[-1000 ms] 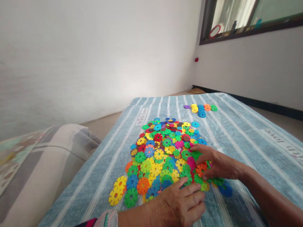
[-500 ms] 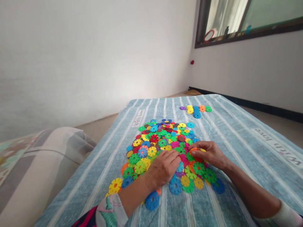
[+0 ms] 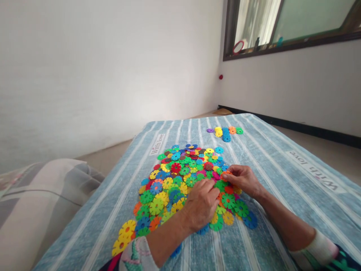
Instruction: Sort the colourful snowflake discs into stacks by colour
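A loose pile of notched plastic flower discs (image 3: 156,206) in many colours is spread over the striped cloth. My right hand (image 3: 244,181) is at the pile's right side, its thumb and fingers pinching an orange disc (image 3: 226,174). My left hand (image 3: 202,206) rests over the middle of the pile with its fingers curled in. Its fingertips are turned away, so whatever they hold is hidden. Green discs (image 3: 228,201) and a blue disc (image 3: 250,220) lie below the right hand.
Beyond the pile, discs sit grouped by colour: purple (image 3: 210,130), yellow (image 3: 218,132), blue (image 3: 226,135), orange (image 3: 232,130) and green (image 3: 239,130). A pale cover (image 3: 56,199) bulges at the left. Walls and a window (image 3: 296,26) stand behind the striped cloth (image 3: 270,158).
My left hand has slid rightward over the pile and its fingers have curled in more, uncovering blue and yellow discs. My right hand keeps its pinch on the orange disc. The view has turned slightly right.
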`<state>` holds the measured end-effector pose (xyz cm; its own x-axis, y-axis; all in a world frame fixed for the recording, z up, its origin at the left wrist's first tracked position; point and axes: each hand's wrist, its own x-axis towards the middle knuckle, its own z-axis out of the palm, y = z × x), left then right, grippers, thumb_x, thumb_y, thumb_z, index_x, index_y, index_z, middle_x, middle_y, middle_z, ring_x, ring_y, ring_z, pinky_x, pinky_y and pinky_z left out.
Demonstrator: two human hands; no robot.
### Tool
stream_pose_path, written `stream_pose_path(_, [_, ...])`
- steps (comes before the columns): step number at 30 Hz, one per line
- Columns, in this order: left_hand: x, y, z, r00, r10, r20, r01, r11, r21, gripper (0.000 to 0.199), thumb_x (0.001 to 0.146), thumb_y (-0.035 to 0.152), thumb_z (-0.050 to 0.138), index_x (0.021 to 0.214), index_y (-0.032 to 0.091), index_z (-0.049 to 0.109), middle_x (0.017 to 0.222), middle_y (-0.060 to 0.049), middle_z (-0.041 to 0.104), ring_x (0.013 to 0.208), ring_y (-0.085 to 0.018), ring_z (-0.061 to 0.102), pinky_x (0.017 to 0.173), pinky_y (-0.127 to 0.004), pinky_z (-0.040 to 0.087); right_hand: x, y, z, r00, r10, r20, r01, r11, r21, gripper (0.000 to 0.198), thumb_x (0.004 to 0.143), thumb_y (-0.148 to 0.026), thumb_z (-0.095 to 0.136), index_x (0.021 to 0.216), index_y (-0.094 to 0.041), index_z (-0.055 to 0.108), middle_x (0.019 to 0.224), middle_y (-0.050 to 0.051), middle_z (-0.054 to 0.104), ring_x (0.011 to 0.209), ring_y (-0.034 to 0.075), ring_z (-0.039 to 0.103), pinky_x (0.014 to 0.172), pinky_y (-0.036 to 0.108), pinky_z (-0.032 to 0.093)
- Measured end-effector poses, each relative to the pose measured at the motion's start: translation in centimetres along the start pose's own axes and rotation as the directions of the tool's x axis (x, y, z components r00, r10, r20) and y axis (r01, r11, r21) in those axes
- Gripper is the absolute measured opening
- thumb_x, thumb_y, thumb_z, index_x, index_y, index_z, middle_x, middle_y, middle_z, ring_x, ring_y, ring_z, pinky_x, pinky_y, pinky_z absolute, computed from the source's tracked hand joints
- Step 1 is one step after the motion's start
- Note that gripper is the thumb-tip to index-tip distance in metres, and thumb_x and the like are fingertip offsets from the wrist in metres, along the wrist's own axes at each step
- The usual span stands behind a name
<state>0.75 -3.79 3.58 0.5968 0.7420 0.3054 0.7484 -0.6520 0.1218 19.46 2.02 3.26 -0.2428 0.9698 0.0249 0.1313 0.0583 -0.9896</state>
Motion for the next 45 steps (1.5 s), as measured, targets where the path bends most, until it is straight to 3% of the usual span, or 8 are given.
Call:
stream_pose_path(4, [0.7, 0.7, 0.5, 0.999, 0.0, 0.053, 0.002, 0.999, -0.045, 0.02, 0.078, 0.03, 0.064, 0.093, 0.018, 0.061, 0.12, -0.011, 0.051, 0.118, -0.03, 0.042, 0.097, -0.047, 0.038, 0.3, 0.6, -0.1, 1.0, 0.011, 0.008, -0.011, 1.0, 0.025, 0.035, 0.063, -0.048, 0.072, 0.06, -0.017, 0.056, 0.048, -0.005, 0.051, 0.042, 0.007, 0.041, 0.038, 0.019, 0.029])
stream_pose_path(9, [0.6, 0.9, 0.4, 0.995, -0.013, 0.097, 0.023, 0.994, -0.11, 0.025, 0.08, 0.03, 0.061, 0.103, 0.021, 0.061, 0.128, -0.011, 0.049, 0.123, -0.031, 0.039, 0.1, -0.053, 0.033, 0.6, 1.1, -0.3, 1.0, 0.009, 0.008, -0.009, 0.999, 0.049, 0.035, 0.064, -0.048, 0.072, 0.062, -0.016, 0.057, 0.05, -0.005, 0.054, 0.041, 0.006, 0.041, 0.038, 0.019, 0.028])
stream_pose_path(14, [0.6, 1.3, 0.3, 0.991, -0.022, 0.136, 0.043, 0.987, -0.154, 0.024, 0.079, 0.026, 0.061, 0.101, 0.018, 0.059, 0.13, -0.015, 0.048, 0.127, -0.032, 0.036, 0.102, -0.056, 0.028, 0.6, 1.0, -0.3, 1.0, 0.005, 0.007, -0.005, 0.998, 0.056, 0.035, 0.065, -0.047, 0.071, 0.062, -0.015, 0.058, 0.049, -0.005, 0.054, 0.041, 0.006, 0.04, 0.039, 0.019, 0.028])
stream_pose_path(22, [0.3, 1.2, 0.6, 0.995, -0.08, 0.052, 0.093, 0.94, -0.327, 0.022, 0.065, 0.011, 0.066, 0.079, 0.018, 0.051, 0.115, -0.01, 0.055, 0.112, -0.025, 0.047, 0.101, -0.044, 0.033, 0.5, 0.5, 0.0, 1.0, 0.025, -0.009, -0.023, 0.992, 0.122, 0.037, 0.061, -0.048, 0.074, 0.06, -0.015, 0.058, 0.048, -0.003, 0.056, 0.04, 0.006, 0.041, 0.039, 0.019, 0.027])
stream_pose_path(29, [0.6, 0.5, 0.6, 0.986, -0.156, -0.053, 0.115, 0.881, -0.459, 0.015, 0.073, 0.01, 0.059, 0.065, 0.019, 0.05, 0.103, -0.007, 0.06, 0.106, -0.02, 0.053, 0.094, -0.034, 0.042, 0.4, 0.6, -0.1, 0.999, 0.034, -0.013, -0.031, 0.988, 0.148, 0.036, 0.063, -0.048, 0.073, 0.061, -0.016, 0.059, 0.05, -0.003, 0.058, 0.042, 0.007, 0.043, 0.041, 0.02, 0.029])
stream_pose_path(35, [1.1, -0.3, -0.6, 0.947, -0.298, -0.121, 0.201, 0.841, -0.502, 0.019, 0.085, 0.015, 0.044, 0.068, 0.018, 0.053, 0.098, -0.009, 0.063, 0.1, -0.019, 0.057, 0.091, -0.033, 0.045, 0.2, 0.3, -0.2, 0.999, -0.005, 0.044, -0.005, 0.976, 0.22, 0.033, 0.066, -0.043, 0.074, 0.06, -0.015, 0.059, 0.05, -0.005, 0.053, 0.045, 0.006, 0.042, 0.044, 0.02, 0.029])
stream_pose_path(40, [1.5, -0.3, -1.2, 0.918, -0.37, -0.14, 0.236, 0.796, -0.558, 0.021, 0.087, 0.018, 0.042, 0.074, 0.017, 0.058, 0.098, -0.008, 0.065, 0.097, -0.018, 0.059, 0.089, -0.032, 0.045, -0.3, -0.1, 0.4, 0.984, -0.07, 0.162, 0.029, 0.97, 0.242, 0.028, 0.067, -0.04, 0.074, 0.064, -0.014, 0.063, 0.056, -0.004, 0.056, 0.051, 0.007, 0.045, 0.048, 0.021, 0.032])
stream_pose_path(45, [1.4, 0.0, -1.4, 0.907, -0.4, -0.132, 0.235, 0.741, -0.629, 0.022, 0.087, 0.019, 0.043, 0.075, 0.017, 0.061, 0.095, -0.007, 0.066, 0.093, -0.017, 0.061, 0.085, -0.028, 0.046, -0.1, 0.5, 1.1, 0.982, -0.032, 0.186, -0.02, 0.962, 0.271, 0.028, 0.064, -0.036, 0.078, 0.066, -0.014, 0.061, 0.053, -0.003, 0.06, 0.047, 0.008, 0.052, 0.046, 0.02, 0.036])
